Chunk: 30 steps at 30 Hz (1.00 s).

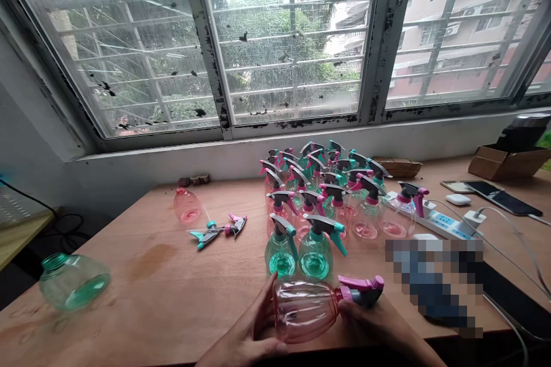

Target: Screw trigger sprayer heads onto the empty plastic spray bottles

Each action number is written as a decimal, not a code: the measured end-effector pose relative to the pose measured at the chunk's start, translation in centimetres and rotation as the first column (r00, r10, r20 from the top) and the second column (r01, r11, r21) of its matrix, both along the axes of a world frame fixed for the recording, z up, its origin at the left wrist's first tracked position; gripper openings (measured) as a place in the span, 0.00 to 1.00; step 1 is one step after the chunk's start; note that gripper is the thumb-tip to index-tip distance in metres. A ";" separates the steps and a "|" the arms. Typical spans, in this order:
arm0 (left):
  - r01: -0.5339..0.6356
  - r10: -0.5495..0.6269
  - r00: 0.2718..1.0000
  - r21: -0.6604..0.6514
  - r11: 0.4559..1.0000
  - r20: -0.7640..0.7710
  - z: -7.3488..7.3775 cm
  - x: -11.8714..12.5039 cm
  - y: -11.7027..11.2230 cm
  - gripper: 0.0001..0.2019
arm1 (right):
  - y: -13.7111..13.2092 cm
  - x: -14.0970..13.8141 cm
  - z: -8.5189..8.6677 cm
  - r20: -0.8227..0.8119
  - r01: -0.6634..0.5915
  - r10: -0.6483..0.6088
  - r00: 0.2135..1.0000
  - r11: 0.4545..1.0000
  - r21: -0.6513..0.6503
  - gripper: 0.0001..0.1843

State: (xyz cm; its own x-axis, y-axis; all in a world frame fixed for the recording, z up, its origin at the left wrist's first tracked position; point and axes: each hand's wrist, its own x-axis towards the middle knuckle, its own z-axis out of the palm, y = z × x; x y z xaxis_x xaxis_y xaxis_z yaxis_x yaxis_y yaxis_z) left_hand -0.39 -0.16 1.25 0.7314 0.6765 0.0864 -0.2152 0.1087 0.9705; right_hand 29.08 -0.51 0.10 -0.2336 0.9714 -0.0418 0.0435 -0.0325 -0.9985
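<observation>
A clear pink spray bottle (305, 309) lies sideways in front of me, its pink and black trigger head pointing right. My left hand (253, 330) wraps round the bottle's base. Around the collar below the trigger head closes my right hand (365, 321), its fingers partly hidden behind the bottle. Just beyond stand two green spray bottles (315, 255) with teal triggers. Behind them is a cluster of several pink and green spray bottles (331, 183) with heads fitted.
Two loose spray heads (221, 230) lie left of the cluster. A headless pink bottle (187, 206) and a headless green bottle (73, 284) are farther left. At right are a power strip (443, 222) with cables, phones (503, 198) and a cardboard box (508, 161).
</observation>
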 end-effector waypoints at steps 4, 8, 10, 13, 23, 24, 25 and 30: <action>-0.006 0.005 0.999 -0.039 0.999 -0.040 -0.2 -0.2 -0.1 0.47 | 0.1 -0.2 0.2 -0.075 0.031 -0.032 0.997 0.999 -0.022 0.25; -0.017 0.017 1.000 0.007 1.000 -0.025 -0.4 -0.2 0.1 0.47 | 0.2 -0.2 0.2 -0.058 0.009 -0.009 0.998 1.000 -0.007 0.22; -0.022 0.024 0.999 0.041 0.999 -0.040 -0.4 -0.1 0.1 0.47 | 0.3 -0.1 0.2 -0.041 0.004 -0.005 0.999 1.000 -0.010 0.22; -0.020 0.025 0.997 0.063 0.998 -0.069 -0.1 -0.1 0.1 0.49 | 0.4 -0.1 0.1 -0.045 -0.013 0.013 0.999 1.000 0.009 0.22; -0.008 0.008 0.999 0.018 1.000 -0.031 -0.4 -0.1 0.0 0.49 | 0.3 -0.1 0.0 -0.063 -0.029 0.029 0.998 1.000 0.002 0.24; -0.013 0.014 0.999 0.029 1.000 -0.031 -0.5 -0.1 0.1 0.49 | 0.3 -0.1 0.0 -0.062 -0.033 0.033 0.998 0.999 -0.002 0.24; -0.019 0.020 0.999 0.037 0.999 -0.035 -0.6 -0.1 0.1 0.50 | 0.2 -0.1 0.1 -0.060 -0.038 0.038 0.997 0.999 -0.002 0.24; -0.053 0.053 0.997 0.004 0.999 -0.057 -1.1 -0.4 0.2 0.56 | 0.3 0.0 0.3 -0.035 -0.039 0.040 0.999 0.999 0.028 0.22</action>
